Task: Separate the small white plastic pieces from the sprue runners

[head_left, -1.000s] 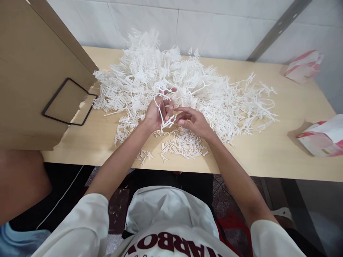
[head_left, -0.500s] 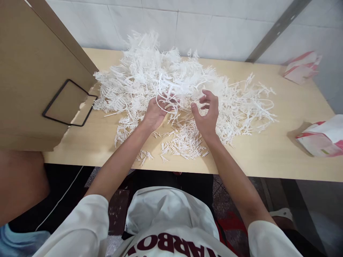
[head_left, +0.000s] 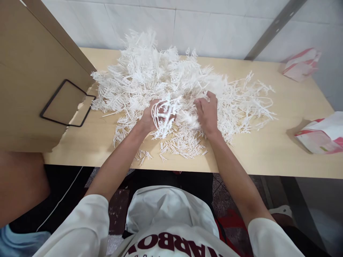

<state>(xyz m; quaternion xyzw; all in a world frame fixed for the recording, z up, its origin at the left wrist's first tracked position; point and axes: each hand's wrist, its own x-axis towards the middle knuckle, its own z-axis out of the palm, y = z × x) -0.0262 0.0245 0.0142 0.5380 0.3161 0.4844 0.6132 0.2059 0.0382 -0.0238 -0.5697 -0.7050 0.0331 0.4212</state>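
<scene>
A large heap of white branched plastic strands (head_left: 144, 67) is spread over the wooden table. My left hand (head_left: 150, 116) is closed around a looped bunch of white plastic strands (head_left: 165, 116), which hides most of its fingers. To its right, my right hand (head_left: 207, 110) has its fingers curled together at the heap; whether a strand sits in them is hidden. Between the hands a tuft of strands is blurred by motion. Small loose white pieces (head_left: 183, 144) lie in front of the hands, near the table's front edge.
At the left a cardboard panel (head_left: 32, 71) stands on the table (head_left: 270, 153), with a black wire frame (head_left: 66, 123) by its torn edge. Two red-and-white paper bags, a near one (head_left: 321, 137) and a far one (head_left: 301, 66), stand right. A tiled wall is behind. Another person's limb shows lower left.
My left hand has turned, bringing the looped bunch lower and nearer to me. The fingers of my right hand, spread before, have curled in.
</scene>
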